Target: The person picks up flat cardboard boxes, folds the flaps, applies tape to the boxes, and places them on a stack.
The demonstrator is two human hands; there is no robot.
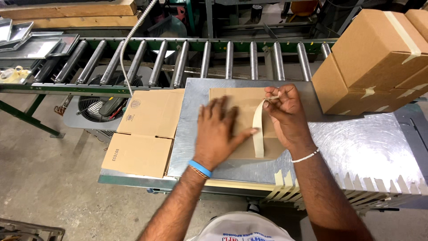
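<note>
Left hand pressed flat, fingers spread and released, on a flattened brown corrugated cardboard box lying on the brushed-metal worktop. Right hand pinching the upper end of a pale beige paper tape strip, curving down across the cardboard. Beside, another flat cardboard blank; sealed taped cartons stacked right; steel roller conveyor behind.

Packing workshop or warehouse floor. Roller conveyor at 12 o'clock, taped cartons stacked at 2, steel bench, bare concrete floor at 8.
</note>
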